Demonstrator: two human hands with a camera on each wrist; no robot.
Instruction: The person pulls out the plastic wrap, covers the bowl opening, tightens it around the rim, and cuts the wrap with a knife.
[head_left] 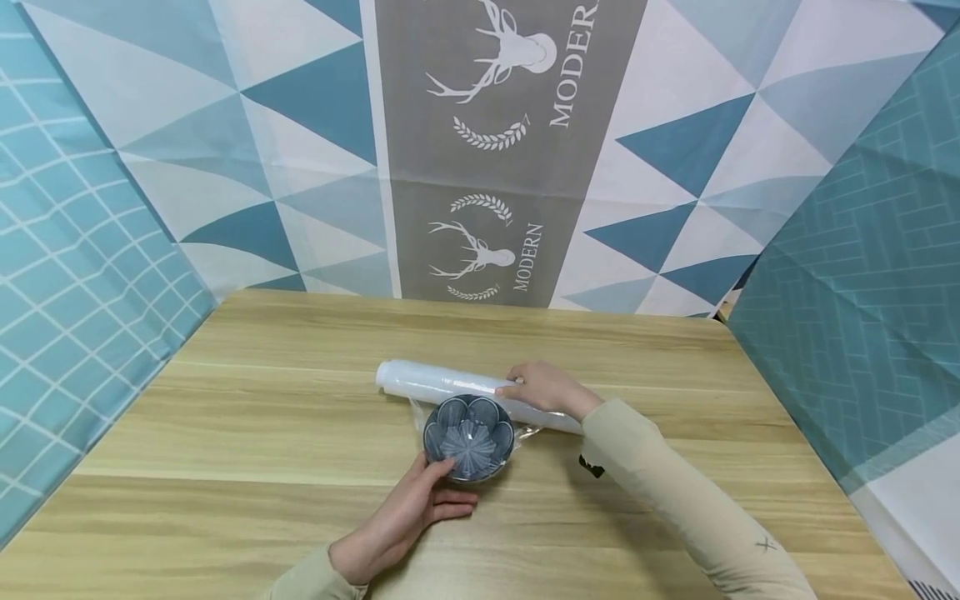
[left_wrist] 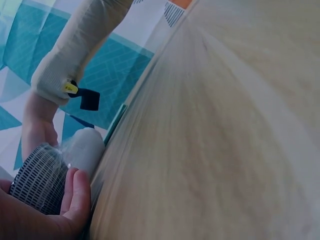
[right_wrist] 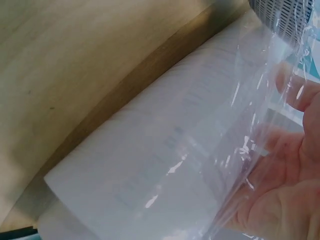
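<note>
A small dark blue-grey bowl with a petal pattern inside and a checked outer wall is held by my left hand. The thumb lies over the near rim, with the fingers along the lower side. Behind the bowl lies a long white roll of cling film. My right hand grips that roll right of the bowl, thumb on the near side and fingers reaching over. Clear film stretches from the roll towards the bowl, partly covering the right hand in the right wrist view.
Both lie on a wood-grain table. A patterned cloth hangs at the far edge, with blue-green cloths at both sides. A small black piece hangs beneath the right cuff.
</note>
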